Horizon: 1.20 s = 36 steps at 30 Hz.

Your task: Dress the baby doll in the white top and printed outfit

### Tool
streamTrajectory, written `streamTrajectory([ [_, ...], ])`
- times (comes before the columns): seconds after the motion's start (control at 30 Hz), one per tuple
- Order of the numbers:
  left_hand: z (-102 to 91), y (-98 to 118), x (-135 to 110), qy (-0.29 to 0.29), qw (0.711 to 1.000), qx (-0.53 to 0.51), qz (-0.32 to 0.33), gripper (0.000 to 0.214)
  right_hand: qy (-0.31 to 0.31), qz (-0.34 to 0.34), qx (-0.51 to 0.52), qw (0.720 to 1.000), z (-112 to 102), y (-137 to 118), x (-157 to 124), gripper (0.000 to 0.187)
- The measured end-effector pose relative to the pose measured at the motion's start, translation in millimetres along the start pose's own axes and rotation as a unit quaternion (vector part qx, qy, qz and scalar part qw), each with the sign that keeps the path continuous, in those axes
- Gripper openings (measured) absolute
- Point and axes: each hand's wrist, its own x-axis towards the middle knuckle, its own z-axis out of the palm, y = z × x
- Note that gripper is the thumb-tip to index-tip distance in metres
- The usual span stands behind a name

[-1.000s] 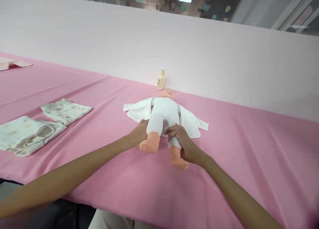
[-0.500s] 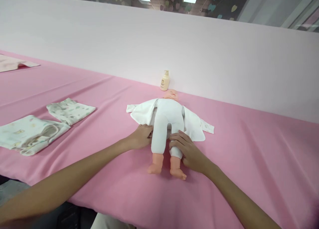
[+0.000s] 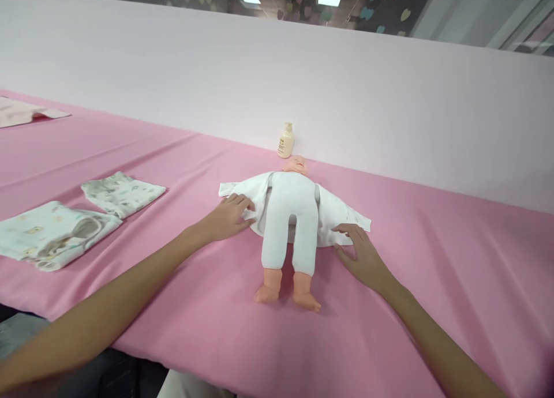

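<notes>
Doll [image 3: 291, 196] on its back over white jacket [image 3: 249, 185], head [image 3: 298, 165] toward surface's [image 3: 216, 317] far edge. Jacket spread sideways, probably so each side stays reachable. My left hand [image 3: 228, 216] and right hand [image 3: 365, 256] touch opposite sides; pinching or loose, can't tell.

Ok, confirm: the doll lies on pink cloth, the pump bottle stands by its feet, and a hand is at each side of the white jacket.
Not by the feet: the head-camera view shows the pump bottle just beyond the doll's head. The doll lies on pink cloth, left hand and right hand at either side of the white jacket.
</notes>
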Motion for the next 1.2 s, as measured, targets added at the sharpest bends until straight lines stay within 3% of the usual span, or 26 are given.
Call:
streamTrajectory([
  [0.17, -10.7, -22, -12, -0.04, 0.998, 0.051, -0.023, 0.037, -0.028, 0.021, -0.015, 0.999, -12, 18, -15, 0.023],
  [0.3, -18.8, -22, -18, -0.071, 0.996, 0.052, -0.019, 0.045, -0.044, 0.051, 0.0, 0.998, -19, 19, -11, 0.035],
  [0.43, -10.4, -24, -21, -0.021, 0.995, 0.046, -0.083, 0.042, -0.027, 0.08, 0.009, 0.996, -15, 23, -12, 0.036],
  [0.6, 6.1, -35, -22, 0.099, 0.967, 0.085, -0.218, 0.045, 0.088, 0.141, -0.067, 0.984, -6, 42, -22, 0.045],
  [0.73, 8.4, -40, -22, 0.099, 0.952, 0.083, -0.276, 0.05, 0.098, 0.203, -0.126, 0.966, -3, 56, -23, 0.052],
  [0.93, -2.4, -45, -26, 0.071, 0.953, 0.054, -0.29, 0.054, 0.071, 0.253, -0.097, 0.96, -10, 65, -22, 0.055],
  [1.07, -15.0, -52, -1, 0.087, 0.961, 0.038, -0.261, 0.056, 0.07, 0.267, -0.076, 0.958, -25, 75, 6, 0.061],
  [1.13, -20.1, -53, 28, 0.082, 0.967, 0.002, -0.242, 0.054, 0.076, 0.264, -0.041, 0.961, -32, 80, 37, 0.06],
  [1.2, -22.5, -51, 64, 0.049, 0.966, -0.032, -0.252, 0.053, 0.04, 0.259, -0.004, 0.965, -36, 85, 74, 0.056],
])
